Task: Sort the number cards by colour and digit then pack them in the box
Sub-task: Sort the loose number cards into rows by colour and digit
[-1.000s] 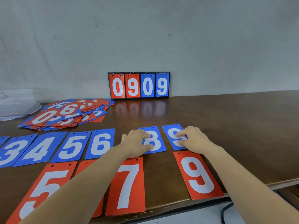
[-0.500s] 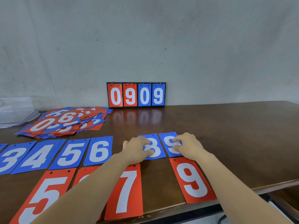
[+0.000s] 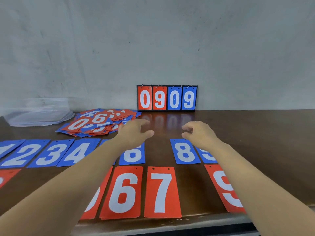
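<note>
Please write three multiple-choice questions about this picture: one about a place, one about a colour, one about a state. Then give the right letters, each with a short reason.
1. Where does the black flip scoreboard stand?
A) at the back of the brown wooden table, by the grey wall
B) in the middle of the table
C) at the near edge

2. What colour is the flat rectangular card with the white 7?
A) blue
B) red
C) green

3. What do the left hand and the right hand hold?
A) one card each
B) one pen
C) nothing

Answers:
1 A, it stands at the far edge, right by the wall.
2 B, its face is red around the digit.
3 C, both hands hover above the table with loosely curled, empty fingers.
</note>
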### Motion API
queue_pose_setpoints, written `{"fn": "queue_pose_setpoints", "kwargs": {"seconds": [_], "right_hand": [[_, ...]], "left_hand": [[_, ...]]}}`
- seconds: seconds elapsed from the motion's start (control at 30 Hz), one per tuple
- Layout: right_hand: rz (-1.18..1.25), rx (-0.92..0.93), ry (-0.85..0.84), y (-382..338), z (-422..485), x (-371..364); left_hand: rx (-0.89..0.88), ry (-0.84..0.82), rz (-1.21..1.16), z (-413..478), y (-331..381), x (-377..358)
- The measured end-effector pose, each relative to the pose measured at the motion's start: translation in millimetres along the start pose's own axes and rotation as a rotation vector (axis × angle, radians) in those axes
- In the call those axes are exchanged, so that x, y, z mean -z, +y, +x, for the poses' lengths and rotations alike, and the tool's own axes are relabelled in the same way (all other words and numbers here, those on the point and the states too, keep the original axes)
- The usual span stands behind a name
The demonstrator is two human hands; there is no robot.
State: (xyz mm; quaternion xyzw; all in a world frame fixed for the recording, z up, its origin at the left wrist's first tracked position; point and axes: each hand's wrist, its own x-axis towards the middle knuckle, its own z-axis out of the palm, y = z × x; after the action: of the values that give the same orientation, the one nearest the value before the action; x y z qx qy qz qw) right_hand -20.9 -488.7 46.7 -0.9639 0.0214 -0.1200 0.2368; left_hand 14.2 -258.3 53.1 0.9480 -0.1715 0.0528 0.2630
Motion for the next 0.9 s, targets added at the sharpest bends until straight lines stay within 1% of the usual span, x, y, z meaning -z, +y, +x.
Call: {"fn": "queue_pose_setpoints", "kwargs": {"seconds": [0.2, 0.33, 0.43, 0.6, 0.7, 0.8, 0.9], "right_hand": [[-0.021, 0.061, -0.042, -63.2, 20.1, -20.5], [-0.049, 0.08, -0.059, -106.9, 37.9, -40.1], [-0.058, 0.075, -0.097, -140.6, 51.8, -60.7], [-0.065, 0.002, -0.123, -184.3, 82.5, -100.4], [-0.049, -0.05, -0.104, -203.9, 104.0, -125.7], [-0.029, -0.108, -0.083, -224.7, 121.5, -150.3], [0.009, -0.164, -0.06, -244.5, 140.0, -175.9]], "left_hand": [[0.076, 0.061, 0.037, -11.2, -66.6, 43.8], [0.156, 0.063, 0.083, -15.3, -117.3, 68.2], [0.211, 0.034, 0.093, -12.4, -164.5, 88.7], [0.285, 0.023, 0.091, 4.9, -247.0, 120.6], [0.333, 0.064, 0.08, 21.5, -290.4, 132.2], [0.396, 0.108, 0.051, 39.2, -315.5, 135.1], [0.425, 0.126, 0.036, 58.1, -325.8, 130.1]]}}
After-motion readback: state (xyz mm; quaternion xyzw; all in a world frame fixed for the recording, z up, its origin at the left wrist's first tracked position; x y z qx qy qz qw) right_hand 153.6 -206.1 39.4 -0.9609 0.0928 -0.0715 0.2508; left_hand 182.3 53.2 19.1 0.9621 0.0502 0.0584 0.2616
